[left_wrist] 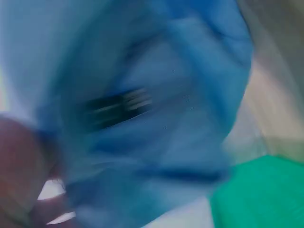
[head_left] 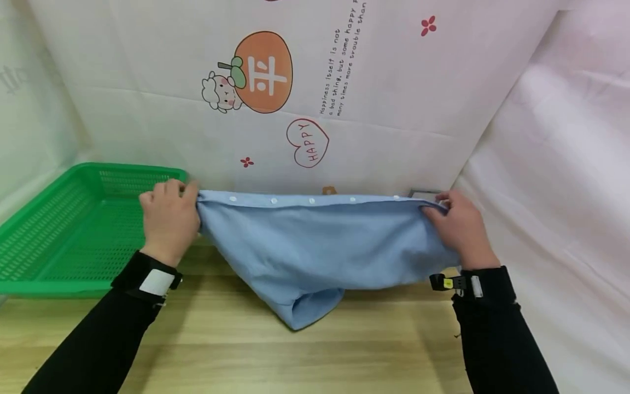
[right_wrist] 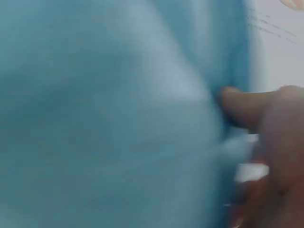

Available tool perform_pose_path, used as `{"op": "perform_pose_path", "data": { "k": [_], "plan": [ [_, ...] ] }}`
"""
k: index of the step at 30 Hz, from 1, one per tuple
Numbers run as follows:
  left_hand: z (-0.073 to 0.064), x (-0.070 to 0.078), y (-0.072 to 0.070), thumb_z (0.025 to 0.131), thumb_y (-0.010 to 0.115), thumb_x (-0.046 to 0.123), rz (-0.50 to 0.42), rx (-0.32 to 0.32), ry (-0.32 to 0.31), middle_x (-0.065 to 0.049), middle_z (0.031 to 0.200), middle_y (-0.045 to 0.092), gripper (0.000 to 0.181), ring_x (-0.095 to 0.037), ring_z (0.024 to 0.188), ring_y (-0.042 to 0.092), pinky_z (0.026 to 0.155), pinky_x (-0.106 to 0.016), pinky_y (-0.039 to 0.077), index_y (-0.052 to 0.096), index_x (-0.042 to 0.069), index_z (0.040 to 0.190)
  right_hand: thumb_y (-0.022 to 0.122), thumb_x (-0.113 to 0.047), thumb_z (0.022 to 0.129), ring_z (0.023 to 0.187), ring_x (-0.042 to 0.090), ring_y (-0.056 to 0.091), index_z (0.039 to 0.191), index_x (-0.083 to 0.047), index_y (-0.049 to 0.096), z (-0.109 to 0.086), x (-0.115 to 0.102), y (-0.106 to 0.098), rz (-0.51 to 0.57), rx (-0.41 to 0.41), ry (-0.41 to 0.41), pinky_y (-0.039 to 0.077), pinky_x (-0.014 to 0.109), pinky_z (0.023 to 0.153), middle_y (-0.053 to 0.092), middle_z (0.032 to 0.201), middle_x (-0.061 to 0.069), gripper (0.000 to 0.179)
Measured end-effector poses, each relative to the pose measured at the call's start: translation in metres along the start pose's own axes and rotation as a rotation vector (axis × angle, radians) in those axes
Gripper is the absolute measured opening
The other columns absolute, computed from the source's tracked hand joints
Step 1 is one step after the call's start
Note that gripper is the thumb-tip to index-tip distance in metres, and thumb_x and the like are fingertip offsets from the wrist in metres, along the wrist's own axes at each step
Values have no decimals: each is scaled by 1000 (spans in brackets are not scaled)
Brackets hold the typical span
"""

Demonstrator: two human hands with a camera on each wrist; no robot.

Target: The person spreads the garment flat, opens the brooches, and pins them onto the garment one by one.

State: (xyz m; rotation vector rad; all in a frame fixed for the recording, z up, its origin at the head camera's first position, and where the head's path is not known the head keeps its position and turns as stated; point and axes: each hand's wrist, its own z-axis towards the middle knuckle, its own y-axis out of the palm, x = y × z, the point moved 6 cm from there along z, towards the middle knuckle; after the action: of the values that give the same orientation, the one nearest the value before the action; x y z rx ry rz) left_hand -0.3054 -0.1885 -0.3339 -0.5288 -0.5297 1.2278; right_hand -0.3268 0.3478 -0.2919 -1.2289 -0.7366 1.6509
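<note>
A light blue shirt (head_left: 315, 241) hangs stretched between my two hands, its edge with several white buttons running nearly level along the top. At the left end of that edge my left hand (head_left: 172, 216) pinches the cloth. The right end is gripped by my right hand (head_left: 458, 224), thumb on the near side. Below, the fabric droops to a loose folded point over the wooden table. Blurred in the left wrist view, a dark label (left_wrist: 118, 108) shows among the folds of the shirt. Cloth fills most of the right wrist view, with the thumb (right_wrist: 242, 104) pressed on its edge.
A green plastic basket (head_left: 74, 285) stands at the left, beside my left hand. The pale wooden table (head_left: 305, 361) lies under the shirt. A white printed sheet (head_left: 384, 76) rises behind, and white fabric (head_left: 566, 219) borders the right side.
</note>
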Motion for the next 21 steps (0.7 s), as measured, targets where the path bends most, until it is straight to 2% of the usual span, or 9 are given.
{"op": "perform_pose_path", "data": {
  "k": [2, 4, 6, 9, 13, 16, 18, 20, 21],
  "plan": [
    [-7, 4, 11, 93, 46, -1, -5, -110, 11, -35, 112, 52, 40, -52, 102, 45, 76, -61, 33, 53, -10, 132, 51, -51, 101, 121, 54, 41, 148, 2, 36, -1, 1, 15, -31, -137, 25, 31, 71, 91, 40, 136, 37, 72],
    [-17, 8, 22, 92, 48, 3, -20, -204, 16, -36, 119, 50, 49, -53, 112, 42, 80, -63, 34, 46, -12, 139, 49, -49, 102, 124, 57, 36, 152, 5, 27, -4, -1, 29, -73, -233, 15, 27, 75, 93, 34, 140, 40, 77],
    [-28, 13, 29, 90, 51, 5, -34, -274, 14, -37, 121, 49, 53, -53, 116, 40, 81, -64, 34, 45, -14, 139, 51, -42, 104, 125, 56, 37, 150, 7, 31, -9, -6, 43, -94, -307, -35, 29, 73, 94, 37, 140, 39, 70],
    [-43, 27, 34, 88, 58, 9, -43, -341, 50, -36, 124, 49, 52, -53, 118, 42, 83, -65, 36, 51, -12, 135, 56, -30, 103, 109, 45, 56, 138, 8, 49, -22, -22, 65, -117, -432, -158, 46, 59, 87, 57, 122, 29, 52],
    [-60, 53, 35, 83, 66, 11, -76, -371, 169, -29, 109, 56, 38, -48, 100, 54, 76, -59, 43, 61, -8, 115, 68, -24, 96, 88, 22, 63, 115, -4, 66, -55, -56, 101, -100, -648, -317, 52, 43, 75, 66, 98, 5, 28],
    [-75, 74, 35, 81, 69, 16, -136, -421, 294, -16, 90, 54, 26, -36, 80, 55, 68, -51, 45, 61, -1, 99, 79, -30, 86, 89, 17, 60, 114, -14, 67, -86, -79, 131, -120, -809, -345, 50, 41, 77, 64, 100, -3, 35],
    [-86, 84, 38, 85, 72, 27, -164, -532, 359, -11, 92, 53, 32, -32, 82, 54, 70, -50, 45, 63, 2, 102, 84, -35, 80, 91, 15, 59, 123, -18, 65, -104, -88, 149, -177, -882, -324, 50, 40, 79, 61, 104, -3, 50],
    [-98, 90, 43, 85, 75, 41, -187, -674, 397, -11, 103, 56, 47, -33, 95, 56, 79, -52, 45, 65, 5, 113, 86, -31, 79, 90, 15, 59, 128, -19, 62, -113, -93, 164, -244, -881, -349, 50, 39, 79, 59, 106, -1, 56],
    [-103, 90, 46, 84, 77, 44, -189, -726, 411, -12, 108, 57, 51, -35, 101, 56, 83, -54, 45, 66, 7, 117, 84, -26, 82, 88, 15, 58, 128, -18, 62, -115, -95, 170, -273, -861, -375, 51, 38, 79, 58, 104, 0, 52]
  ]
}}
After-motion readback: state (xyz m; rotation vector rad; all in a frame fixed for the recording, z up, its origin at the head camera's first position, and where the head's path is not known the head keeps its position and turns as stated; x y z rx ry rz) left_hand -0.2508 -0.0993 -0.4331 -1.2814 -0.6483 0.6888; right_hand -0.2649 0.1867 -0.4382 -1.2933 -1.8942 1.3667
